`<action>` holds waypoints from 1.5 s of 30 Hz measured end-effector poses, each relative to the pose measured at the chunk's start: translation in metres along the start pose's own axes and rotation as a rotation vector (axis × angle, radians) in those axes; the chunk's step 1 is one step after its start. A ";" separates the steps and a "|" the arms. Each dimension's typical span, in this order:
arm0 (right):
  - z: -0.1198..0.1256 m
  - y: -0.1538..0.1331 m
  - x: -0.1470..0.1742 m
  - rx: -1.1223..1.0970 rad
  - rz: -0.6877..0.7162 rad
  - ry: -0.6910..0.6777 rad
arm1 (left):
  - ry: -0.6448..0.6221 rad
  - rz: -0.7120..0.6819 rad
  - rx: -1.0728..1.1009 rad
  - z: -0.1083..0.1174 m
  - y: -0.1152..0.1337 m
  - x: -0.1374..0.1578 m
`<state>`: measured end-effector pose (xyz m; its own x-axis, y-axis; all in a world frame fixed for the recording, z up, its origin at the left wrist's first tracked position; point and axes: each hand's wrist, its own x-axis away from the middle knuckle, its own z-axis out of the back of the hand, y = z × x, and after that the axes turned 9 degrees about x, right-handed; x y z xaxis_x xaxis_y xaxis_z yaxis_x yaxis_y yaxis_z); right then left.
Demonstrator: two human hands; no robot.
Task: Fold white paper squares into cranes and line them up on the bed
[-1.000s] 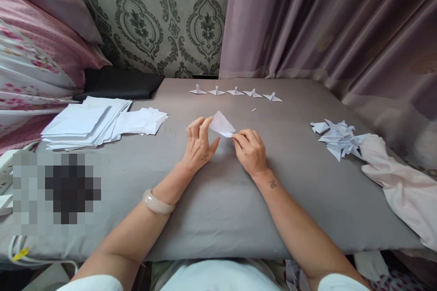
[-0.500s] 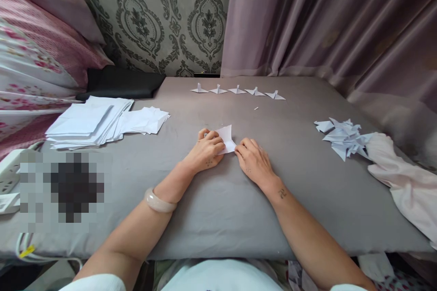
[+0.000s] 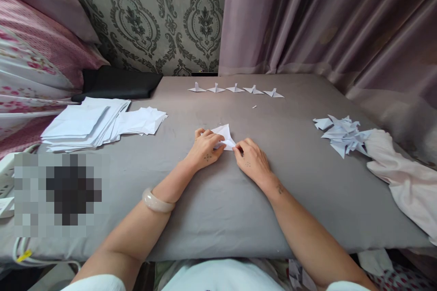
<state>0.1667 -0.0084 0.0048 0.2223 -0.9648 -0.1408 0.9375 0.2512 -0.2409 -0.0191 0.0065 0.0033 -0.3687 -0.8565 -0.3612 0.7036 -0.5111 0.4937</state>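
At the left of the grey cloth-covered table (image 3: 211,218) lie a stack of flat white paper sheets (image 3: 77,122) and a loose fan of smaller white papers (image 3: 143,121), apparently not yet shaped. Mid-table, the left hand (image 3: 205,149) is curled onto a partly folded, pointed white paper piece (image 3: 225,131); beyond, five winged white paper figures (image 3: 235,88) look finished. The right hand (image 3: 253,159) pinches the piece's right corner. Far right, pointed white folded papers (image 3: 344,134) lie heaped, seemingly part-worked.
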 end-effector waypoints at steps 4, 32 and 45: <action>-0.001 -0.001 -0.001 0.004 -0.002 0.017 | -0.013 0.107 0.087 -0.001 0.000 -0.002; 0.014 -0.005 0.009 0.141 0.287 -0.072 | 0.017 -0.040 -0.016 0.009 -0.012 0.001; 0.012 -0.005 0.009 0.154 0.291 -0.064 | -0.027 0.047 0.097 0.009 -0.011 -0.001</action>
<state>0.1677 -0.0194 0.0166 0.4985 -0.8585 -0.1202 0.8605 0.5069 -0.0510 -0.0316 0.0124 0.0054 -0.3540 -0.8807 -0.3148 0.6587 -0.4737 0.5845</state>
